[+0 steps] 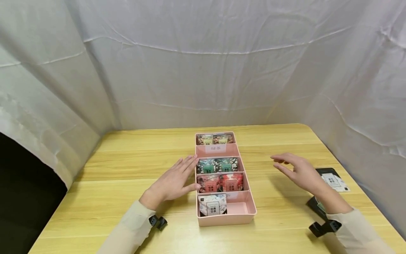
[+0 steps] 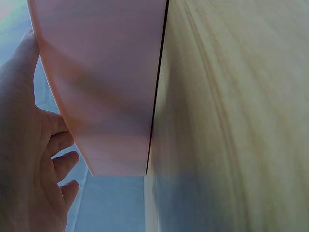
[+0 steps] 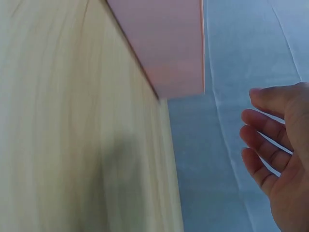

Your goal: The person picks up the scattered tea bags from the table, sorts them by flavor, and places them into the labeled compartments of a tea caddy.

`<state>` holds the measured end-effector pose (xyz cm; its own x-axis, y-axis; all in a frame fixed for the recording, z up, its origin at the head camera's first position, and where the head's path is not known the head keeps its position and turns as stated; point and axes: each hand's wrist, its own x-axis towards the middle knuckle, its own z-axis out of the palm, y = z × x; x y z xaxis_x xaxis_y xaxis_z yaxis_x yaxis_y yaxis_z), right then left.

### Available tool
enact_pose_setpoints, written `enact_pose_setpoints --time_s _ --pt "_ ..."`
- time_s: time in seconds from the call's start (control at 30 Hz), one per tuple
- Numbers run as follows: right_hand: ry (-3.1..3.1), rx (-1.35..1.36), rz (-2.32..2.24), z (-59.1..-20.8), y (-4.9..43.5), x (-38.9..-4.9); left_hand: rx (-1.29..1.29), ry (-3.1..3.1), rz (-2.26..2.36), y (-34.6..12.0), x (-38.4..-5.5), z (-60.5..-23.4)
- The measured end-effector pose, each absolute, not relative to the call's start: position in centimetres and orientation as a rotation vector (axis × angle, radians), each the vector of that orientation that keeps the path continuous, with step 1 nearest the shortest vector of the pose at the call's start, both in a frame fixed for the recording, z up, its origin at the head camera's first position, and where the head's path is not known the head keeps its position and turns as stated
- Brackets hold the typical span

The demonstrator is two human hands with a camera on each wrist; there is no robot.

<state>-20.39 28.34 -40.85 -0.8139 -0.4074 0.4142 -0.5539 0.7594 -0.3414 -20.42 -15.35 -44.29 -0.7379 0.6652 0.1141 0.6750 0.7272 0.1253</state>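
Note:
A long pink divided box (image 1: 226, 221) stands mid-table, holding tea sachets in its compartments. My left hand (image 1: 174, 181) rests at its left rim with fingers straight and thumb apart; in the left wrist view the fingertips overlap the edge of the pink wall (image 2: 101, 87). Out over the table to the right of the box, my right hand (image 1: 296, 173) hangs with loosely bent fingers and nothing between them. The front compartment has one white sachet (image 1: 212, 205) on its left side. Behind it sit red sachets (image 1: 231, 182), then green sachets (image 1: 226, 165).
Yellow-labelled sachets (image 1: 223, 138) fill the farthest compartment, and a handwritten label (image 1: 215, 148) marks the pink one before it. At the table's right lie a black-and-white sachet (image 1: 333, 180) and a dark sachet (image 1: 314, 204) partly under my right forearm. Pale curtains (image 1: 203, 77) surround the table.

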Motion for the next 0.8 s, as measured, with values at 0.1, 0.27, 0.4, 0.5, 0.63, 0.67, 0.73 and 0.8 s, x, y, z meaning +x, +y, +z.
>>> enact_pose_setpoints --time_s 0.1,0.27,0.4,0.5,0.63,0.67,0.73,0.8 --pt "-2.665 0.670 0.643 -41.2 29.7 -19.8 -1.106 -2.873 -0.251 -15.4 -20.4 -44.4" --pt "-2.697 0.555 0.659 -42.0 32.1 -18.8 -1.107 -2.882 -0.254 -15.3 -20.4 -44.3" --pt "-2.750 0.414 0.699 -42.7 34.2 -18.0 -1.114 -2.882 -0.251 -15.3 -20.5 -44.2" --pt "-2.789 0.306 0.731 -43.3 35.9 -17.4 -1.125 -2.877 -0.254 -15.3 -20.6 -44.3" --pt "-2.841 0.197 0.735 -43.9 38.0 -17.0 -1.128 -2.865 -0.245 -15.3 -20.8 -44.3" --pt "-2.850 0.177 0.734 -44.1 38.5 -16.9 -1.126 -2.865 -0.242 -15.3 -20.8 -44.3" --pt "-2.878 0.113 0.728 -44.5 39.6 -16.7 -1.123 -2.865 -0.245 -15.3 -20.8 -44.3" --pt "-2.902 0.043 0.720 -44.9 40.6 -16.5 -1.125 -2.869 -0.249 -15.3 -20.7 -44.4"
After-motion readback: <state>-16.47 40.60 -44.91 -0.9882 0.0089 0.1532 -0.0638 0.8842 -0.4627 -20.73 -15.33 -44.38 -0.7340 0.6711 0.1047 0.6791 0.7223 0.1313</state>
